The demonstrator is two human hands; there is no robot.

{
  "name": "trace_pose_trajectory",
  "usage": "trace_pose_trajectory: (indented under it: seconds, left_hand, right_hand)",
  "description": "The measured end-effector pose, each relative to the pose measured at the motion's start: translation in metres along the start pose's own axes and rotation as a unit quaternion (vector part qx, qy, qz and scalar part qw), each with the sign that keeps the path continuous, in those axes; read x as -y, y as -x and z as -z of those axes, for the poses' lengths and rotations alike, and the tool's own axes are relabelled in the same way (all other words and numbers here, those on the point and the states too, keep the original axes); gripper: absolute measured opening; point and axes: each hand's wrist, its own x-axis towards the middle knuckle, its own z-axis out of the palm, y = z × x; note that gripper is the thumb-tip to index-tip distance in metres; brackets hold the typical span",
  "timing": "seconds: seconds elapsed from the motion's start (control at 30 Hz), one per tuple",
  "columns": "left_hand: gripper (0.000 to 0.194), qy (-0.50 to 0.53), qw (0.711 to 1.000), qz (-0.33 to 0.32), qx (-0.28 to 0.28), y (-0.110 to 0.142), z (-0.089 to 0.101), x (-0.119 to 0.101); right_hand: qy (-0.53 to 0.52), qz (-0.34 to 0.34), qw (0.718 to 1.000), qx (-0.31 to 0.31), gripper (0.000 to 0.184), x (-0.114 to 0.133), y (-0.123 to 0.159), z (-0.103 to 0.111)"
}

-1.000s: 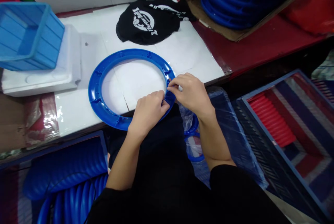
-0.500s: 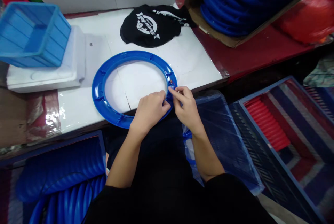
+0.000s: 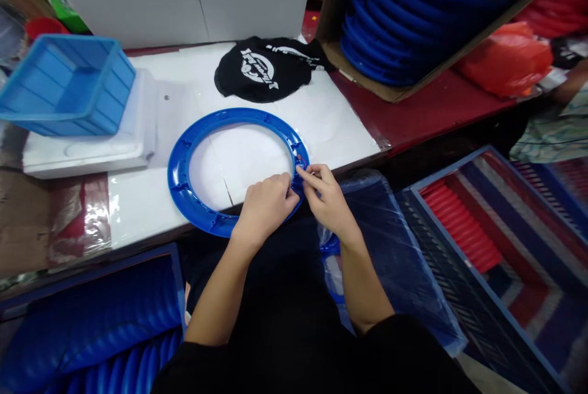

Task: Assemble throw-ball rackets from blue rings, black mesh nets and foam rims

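A blue plastic ring (image 3: 180, 164) lies on the white-topped bench, its hollow, ribbed side up and its near edge past the bench front. My left hand (image 3: 266, 207) is closed around the ring's near right part, thumb and curled fingers gripping the rim. Just right of it, my right hand (image 3: 324, 195) has its fingers bent together, with the index fingertip pressed into the ring's channel. Beside that fingertip sits a small part with reddish wire (image 3: 299, 160) inside the channel. Whatever my right fingers pinch is too small to make out.
A black printed cloth (image 3: 261, 69) lies behind the ring. At left a light-blue bin (image 3: 103, 97) stands on white foam (image 3: 87, 152). A carton of blue rings (image 3: 390, 32) is at back right. Crates with blue rings (image 3: 92, 326) and red rings (image 3: 459, 222) flank me below.
The view has shifted a little, so the bench and ring appear lower. Both hands keep their places on the ring, with the right fingers only slightly moved.
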Motion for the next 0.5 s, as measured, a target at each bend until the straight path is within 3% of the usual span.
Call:
trace_pose_trajectory:
  seconds: [0.13,0.27,0.37,0.43,0.5]
  left_hand:
    - [0.023,-0.025,1.0,-0.004,0.006,0.006,0.004,-0.006]
    - [0.026,0.002,1.0,-0.023,-0.005,0.023,0.016,0.011]
    - [0.032,0.014,0.994,-0.022,-0.104,0.028,0.039,0.056]
    - [0.038,-0.025,0.984,0.012,-0.173,0.016,0.058,0.095]
    - [0.049,-0.064,0.977,0.032,-0.2,-0.007,0.077,0.131]
  right_hand:
    - [0.0,0.008,1.0,0.008,0.049,-0.002,0.004,0.002]
    - [0.009,-0.021,0.997,-0.079,0.041,0.003,0.014,-0.004]
    - [0.012,-0.091,0.985,-0.146,0.039,0.011,0.028,-0.013]
    - [-0.011,-0.135,0.983,-0.126,0.043,0.016,0.038,-0.02]
    - [-0.044,-0.158,0.982,-0.088,0.048,0.019,0.045,-0.026]
